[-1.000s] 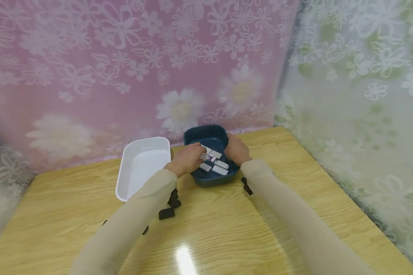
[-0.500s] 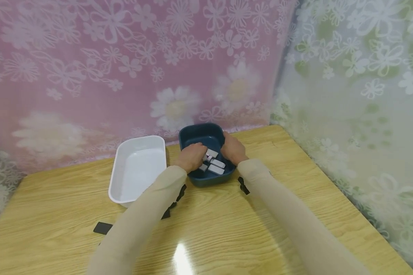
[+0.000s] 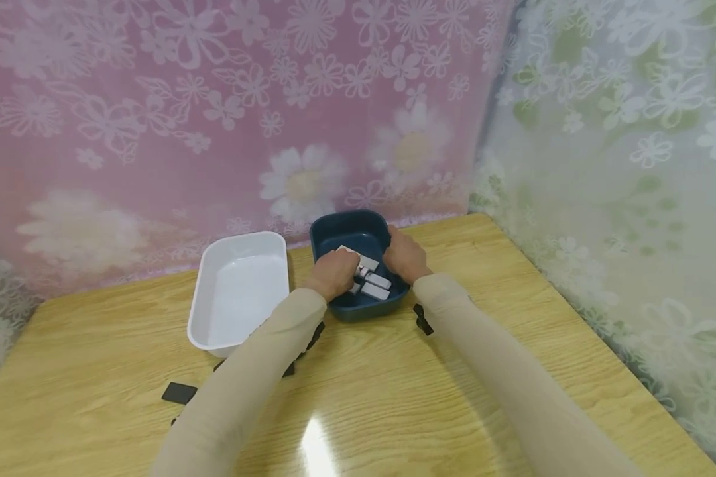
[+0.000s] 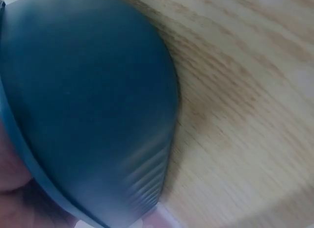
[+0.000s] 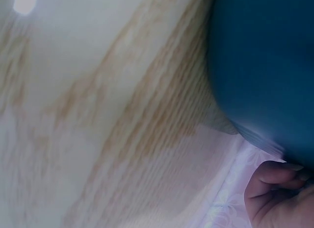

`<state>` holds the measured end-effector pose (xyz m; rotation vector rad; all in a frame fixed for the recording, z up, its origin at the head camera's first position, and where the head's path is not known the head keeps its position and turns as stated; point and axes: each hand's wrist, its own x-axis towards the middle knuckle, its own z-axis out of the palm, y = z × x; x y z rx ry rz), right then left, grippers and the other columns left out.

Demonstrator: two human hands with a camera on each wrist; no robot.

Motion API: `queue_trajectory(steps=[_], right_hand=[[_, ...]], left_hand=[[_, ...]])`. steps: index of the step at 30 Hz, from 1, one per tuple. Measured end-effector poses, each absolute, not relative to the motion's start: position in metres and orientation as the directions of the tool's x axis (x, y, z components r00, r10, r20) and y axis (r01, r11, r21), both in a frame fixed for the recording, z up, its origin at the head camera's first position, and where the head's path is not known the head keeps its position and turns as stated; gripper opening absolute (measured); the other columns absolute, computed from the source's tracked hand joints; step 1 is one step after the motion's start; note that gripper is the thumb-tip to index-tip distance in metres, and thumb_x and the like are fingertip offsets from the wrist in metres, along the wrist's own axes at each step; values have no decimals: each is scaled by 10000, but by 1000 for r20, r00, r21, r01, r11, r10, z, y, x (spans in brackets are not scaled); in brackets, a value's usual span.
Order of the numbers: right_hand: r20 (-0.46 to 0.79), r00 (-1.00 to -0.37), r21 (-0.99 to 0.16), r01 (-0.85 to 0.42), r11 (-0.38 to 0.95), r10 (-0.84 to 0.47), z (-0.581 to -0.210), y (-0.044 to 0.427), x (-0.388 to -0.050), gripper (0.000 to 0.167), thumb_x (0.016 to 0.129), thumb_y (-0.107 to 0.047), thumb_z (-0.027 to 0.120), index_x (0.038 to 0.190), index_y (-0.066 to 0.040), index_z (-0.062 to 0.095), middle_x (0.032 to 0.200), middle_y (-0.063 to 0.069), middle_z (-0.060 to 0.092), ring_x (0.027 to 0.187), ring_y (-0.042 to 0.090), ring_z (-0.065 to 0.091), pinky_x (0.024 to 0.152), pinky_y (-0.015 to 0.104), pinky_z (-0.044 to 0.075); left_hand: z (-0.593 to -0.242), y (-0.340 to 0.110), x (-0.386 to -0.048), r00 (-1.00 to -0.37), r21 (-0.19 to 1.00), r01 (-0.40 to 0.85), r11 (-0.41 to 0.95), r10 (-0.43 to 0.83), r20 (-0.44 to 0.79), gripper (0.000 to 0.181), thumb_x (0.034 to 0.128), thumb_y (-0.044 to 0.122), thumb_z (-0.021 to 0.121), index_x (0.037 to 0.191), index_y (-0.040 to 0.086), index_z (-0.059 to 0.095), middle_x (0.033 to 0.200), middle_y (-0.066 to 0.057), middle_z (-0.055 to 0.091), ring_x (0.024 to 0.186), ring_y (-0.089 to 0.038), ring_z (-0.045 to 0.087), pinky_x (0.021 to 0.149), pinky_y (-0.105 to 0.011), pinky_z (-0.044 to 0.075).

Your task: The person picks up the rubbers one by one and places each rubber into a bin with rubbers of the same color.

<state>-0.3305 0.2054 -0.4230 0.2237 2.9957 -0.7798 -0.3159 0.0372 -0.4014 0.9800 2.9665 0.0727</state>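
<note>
In the head view, a dark blue plastic basin (image 3: pixel 358 315) stands on the wooden table and holds several small white rectangular blocks (image 3: pixel 374 291). My left hand (image 3: pixel 333 273) reaches over its left side, with the fingers down among the blocks. Those fingertips are hidden, so I cannot tell whether they pinch a block. My right hand (image 3: pixel 406 255) grips the basin's right rim. The right wrist view shows curled fingers of the right hand (image 5: pixel 279 193) beside the basin wall (image 5: pixel 265 66). Part of the left hand (image 4: pixel 14 174) appears behind the basin's rim in the left wrist view.
Left of the basin stands a white plastic tub (image 3: pixel 238 291). A flat black rectangular piece (image 3: pixel 179 393) lies on the table (image 3: pixel 394 397), partly covered by the left sleeve, near other dark pieces. Floral curtains (image 3: pixel 358 132) hang behind and to the right.
My left hand has shifted slightly within the basin, over the white blocks, and its forearm has swung right, uncovering the black piece. The right hand keeps its hold on the rim.
</note>
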Motion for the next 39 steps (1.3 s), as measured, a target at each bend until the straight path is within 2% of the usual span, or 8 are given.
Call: queue_trajectory(steps=[3,7,10,13,19,22,26,39], right_hand=[[-77,-989,-486,145,862,123,-422,203,-331,649,907,-47,448,1516,-133,241,981,176,650,498,185,362,463,325,293],[-69,-992,-499,127,857,107,-422,201,-330,638,906,-51,443,1511,-124,254,1157,166,618,555,208,425,488,334,316],[-55,-995,-530,97,842,81,-424,202,-328,626,907,-64,431,1507,-106,260,1318,168,535,781,276,567,590,379,405],[-43,-998,-612,70,788,56,-429,204,-327,599,917,-76,416,1498,-74,270,1453,168,398,1057,350,541,757,449,436],[-102,-995,-838,91,538,9,-436,208,-327,528,1009,-269,430,1466,-29,322,1418,217,402,1233,369,451,970,492,395],[-100,-995,-877,94,470,13,-434,212,-329,644,1003,-442,412,1500,-63,254,1461,202,343,1288,362,393,1015,490,350],[-58,-996,-918,80,389,67,-426,222,-331,689,995,-482,386,1514,-63,210,1473,214,320,1302,373,360,1038,495,316],[119,-993,-786,-96,610,-2,-388,226,-329,644,975,-304,490,1506,-45,233,1494,259,261,1276,442,370,1011,549,325]], left_hand=[[-399,34,-313,-810,56,582,812,584,-48,122,847,117,659,962,79,654,964,-109,657,867,-275,641,738,-420,517],[-396,30,-306,-813,90,562,822,569,-123,108,845,161,639,929,97,617,901,-64,637,796,-215,623,703,-376,496],[-394,29,-301,-815,105,543,833,553,-171,91,847,180,617,907,112,616,869,-34,628,750,-186,598,682,-363,480],[-393,31,-298,-811,83,548,833,552,-192,121,847,204,610,922,112,633,900,-39,644,767,-190,600,686,-375,487],[-391,26,-296,-787,54,589,806,588,-188,268,911,202,558,1153,105,619,1095,-69,648,956,-222,616,779,-400,500],[-386,18,-298,-767,52,628,777,628,-128,374,954,181,509,1325,133,530,1274,-63,577,1147,-237,545,904,-405,460],[-373,4,-302,-760,79,644,761,648,-41,443,972,147,463,1415,137,443,1414,-75,457,1291,-259,417,1007,-410,380],[-330,-90,-315,-841,67,541,838,538,64,489,934,77,446,1421,113,434,1391,-113,473,1199,-304,501,928,-452,434]])
